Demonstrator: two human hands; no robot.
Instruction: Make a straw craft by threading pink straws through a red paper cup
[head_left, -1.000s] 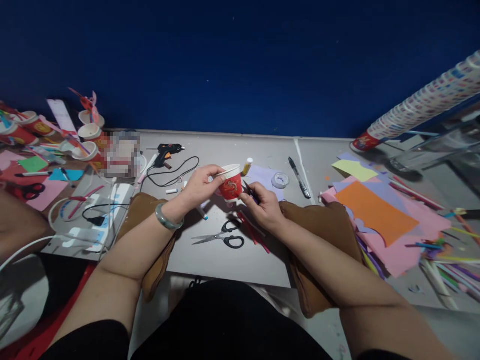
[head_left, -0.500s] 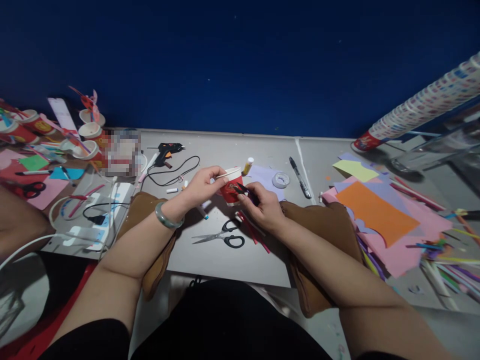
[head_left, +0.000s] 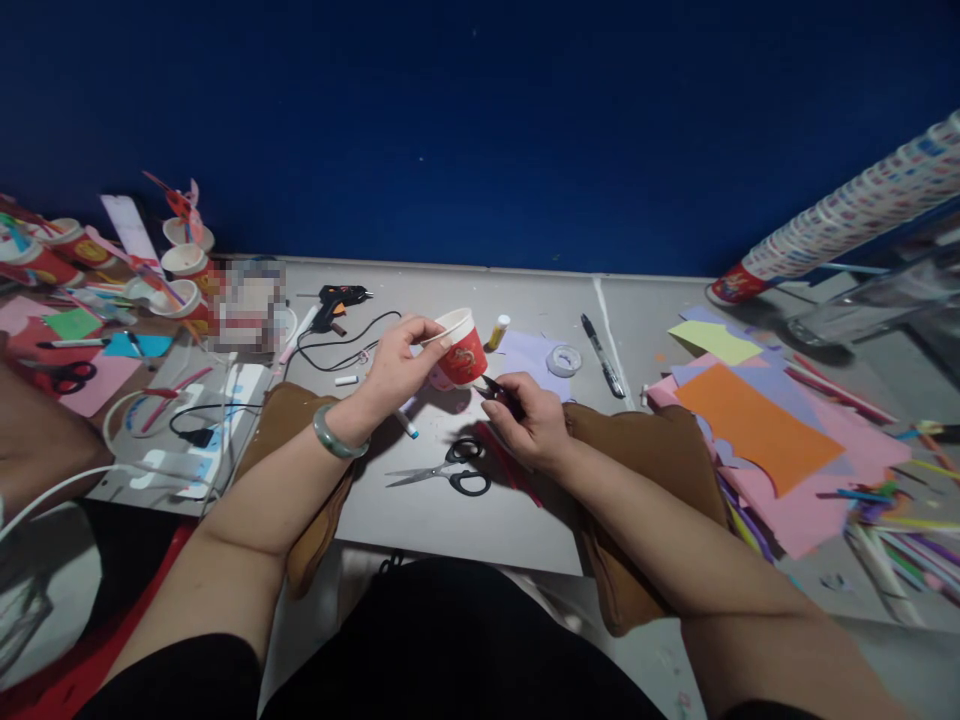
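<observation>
Red paper cup (head_left: pixel 461 350) pinched at the rim by left hand (head_left: pixel 397 365), thumb inside, fingers outside, tipped so the mouth faces up and left. Lifted a little higher than half a second ago and drawn clear of the other hand. Right hand (head_left: pixel 529 420) curled closed round a thin dark strip (head_left: pixel 496 390), tip poking out just below and right of the cup, no longer touching the cup wall as it did a moment back; contact broken, strip apparently not stuck on. Just beneath the right hand, more red strips (head_left: pixel 510 465) flat on grey table (head_left: pixel 465 520). Near the left wrist, black scissors (head_left: pixel 450 475) lying open. Beyond the left fingers, glue gun (head_left: pixel 337 300) with its cord.
</observation>
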